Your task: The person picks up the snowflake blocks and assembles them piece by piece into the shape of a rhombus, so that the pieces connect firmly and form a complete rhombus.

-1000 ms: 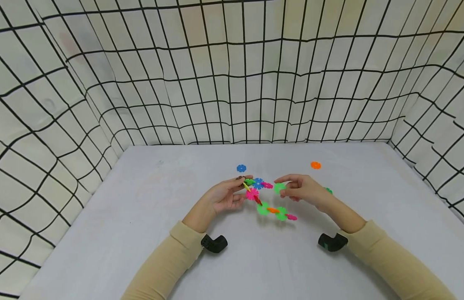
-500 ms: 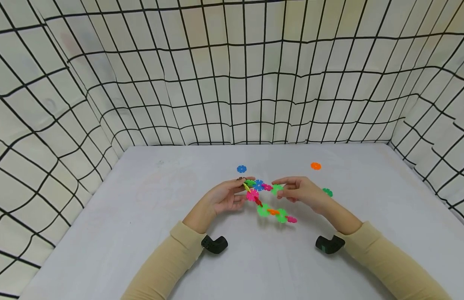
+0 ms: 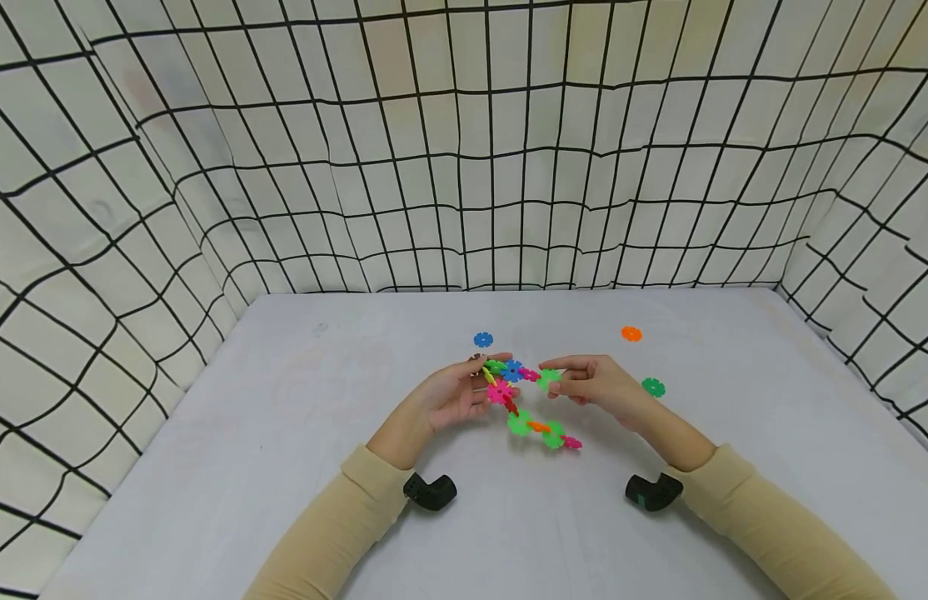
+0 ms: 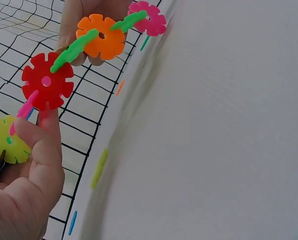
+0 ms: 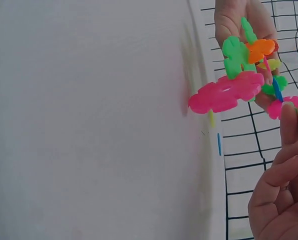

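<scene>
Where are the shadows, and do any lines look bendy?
Head view: faint, soft shadows on the white table below the flower chain, and the black net has bendy lines, though I can't tell if the lens or sagging does that; left wrist view: a soft grey band near the table's edge; right wrist view: dull grey light, with a pinkish tint on the table beside the pink flower.

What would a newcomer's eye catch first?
Likely the multicoloured chain of flower discs, held in the left hand above the table, the right hand pinching a light green disc at its end. Then comes the black mesh behind the table, and the loose orange disc beyond the right hand.
</scene>
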The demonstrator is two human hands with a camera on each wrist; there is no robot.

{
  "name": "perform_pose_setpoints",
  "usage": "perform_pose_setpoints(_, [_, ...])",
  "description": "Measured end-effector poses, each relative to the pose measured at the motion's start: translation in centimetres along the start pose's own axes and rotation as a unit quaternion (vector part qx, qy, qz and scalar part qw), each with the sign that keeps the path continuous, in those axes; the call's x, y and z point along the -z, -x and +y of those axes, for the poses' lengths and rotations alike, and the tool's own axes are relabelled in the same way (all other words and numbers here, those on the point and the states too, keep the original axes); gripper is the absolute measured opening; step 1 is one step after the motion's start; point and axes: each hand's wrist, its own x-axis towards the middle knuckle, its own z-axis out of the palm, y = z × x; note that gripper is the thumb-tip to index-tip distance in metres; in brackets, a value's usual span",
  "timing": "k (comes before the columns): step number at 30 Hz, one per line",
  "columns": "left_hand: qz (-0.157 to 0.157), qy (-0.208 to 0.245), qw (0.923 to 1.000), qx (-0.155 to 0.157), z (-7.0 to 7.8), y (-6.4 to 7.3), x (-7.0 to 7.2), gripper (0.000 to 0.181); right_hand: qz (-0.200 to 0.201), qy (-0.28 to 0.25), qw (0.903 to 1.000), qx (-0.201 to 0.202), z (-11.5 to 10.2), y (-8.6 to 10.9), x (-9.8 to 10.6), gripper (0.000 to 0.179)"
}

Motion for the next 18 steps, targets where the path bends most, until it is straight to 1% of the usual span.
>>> perform_pose_setpoints(5, [-0.008,0.010,0.9999,-0.005,-0.23,-0.07,-0.11,0.047,0.004,0.004,1.0000,-0.002,0.00,-0.12,-0.27,0.043])
perform_pose_setpoints(9, [-0.010,0.028,0.9995,-0.006,-0.41,0.02,-0.36,0.048,0.006,0.006,1.0000,-0.003,-0.03,-0.28,-0.45,0.043])
perform_pose_setpoints(13, [-0.021,0.046,0.9987,-0.006,-0.56,0.11,-0.51,0.048,0.007,0.012,0.9999,0.005,-0.11,-0.27,-0.48,0.044])
perform_pose_setpoints(16, [-0.029,0.049,0.9984,-0.006,-0.58,0.10,-0.51,0.048,0.008,0.016,0.9998,0.013,-0.21,-0.22,-0.42,0.045])
perform_pose_setpoints(18, [-0.028,0.047,0.9985,-0.005,-0.57,0.07,-0.44,0.048,0.009,0.015,0.9997,0.016,-0.31,-0.20,-0.41,0.046])
